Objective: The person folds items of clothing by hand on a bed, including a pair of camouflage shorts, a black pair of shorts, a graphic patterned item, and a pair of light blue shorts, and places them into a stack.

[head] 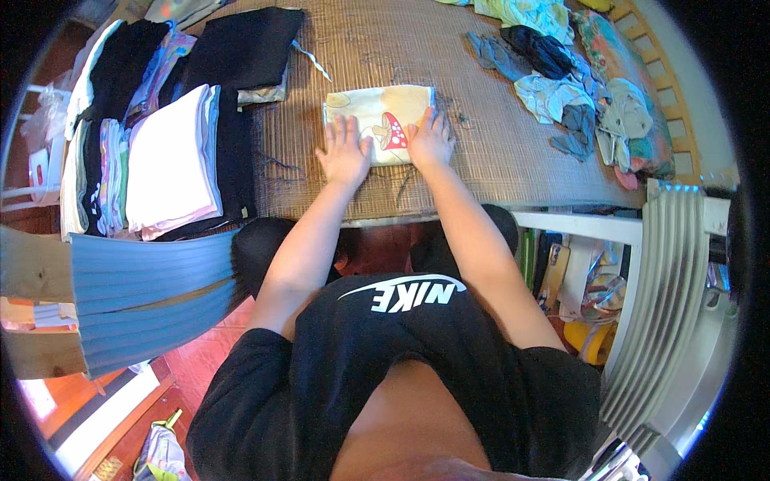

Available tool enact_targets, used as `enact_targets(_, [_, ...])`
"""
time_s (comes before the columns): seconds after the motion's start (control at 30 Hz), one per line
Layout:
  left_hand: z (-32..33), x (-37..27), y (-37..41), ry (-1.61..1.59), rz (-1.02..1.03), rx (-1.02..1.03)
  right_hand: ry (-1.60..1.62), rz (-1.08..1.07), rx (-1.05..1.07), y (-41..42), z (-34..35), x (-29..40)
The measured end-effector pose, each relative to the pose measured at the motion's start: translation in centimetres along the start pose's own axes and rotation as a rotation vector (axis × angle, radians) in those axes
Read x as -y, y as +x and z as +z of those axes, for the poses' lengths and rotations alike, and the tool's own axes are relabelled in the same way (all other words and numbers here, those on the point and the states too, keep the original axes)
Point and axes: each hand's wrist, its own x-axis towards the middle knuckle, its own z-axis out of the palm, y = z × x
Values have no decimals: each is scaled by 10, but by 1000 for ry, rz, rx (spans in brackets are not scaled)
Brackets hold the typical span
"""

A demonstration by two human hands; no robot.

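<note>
A folded cream cloth [394, 99] with a red mushroom print lies flat on a woven mat in front of me. My left hand [346, 150] rests palm down on its left edge, fingers spread, the thumb near the mushroom stem. On the right edge, my right hand [432, 141] presses down beside the mushroom cap, its fingers pointing away from me. Neither hand grips the cloth. Stacks of folded clothes, with a white folded garment [171, 159] on one of them, stand left of my left hand.
The woven mat [373, 54] covers the bed. Black folded clothes [246, 48] lie at the back left. Crumpled clothes [550, 90] are heaped at the right, by a patterned pillow [649, 126] and a wooden rail [668, 90]. A white metal frame [577, 225] runs below the near right edge.
</note>
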Motion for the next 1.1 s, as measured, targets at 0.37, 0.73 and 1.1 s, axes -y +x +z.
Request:
enact_targets(0.37, [7, -11, -18, -2008, -790, -302, 291, 134, 241, 21, -24, -8])
enact_targets(0.73, [27, -25, 15, -1830, -423, -138, 524, -150, 371, -7, -64, -12])
enact_targets(1.1, [-103, 10, 6, -1636, -234, 721, 1643, 277, 1115, 8, -63, 0])
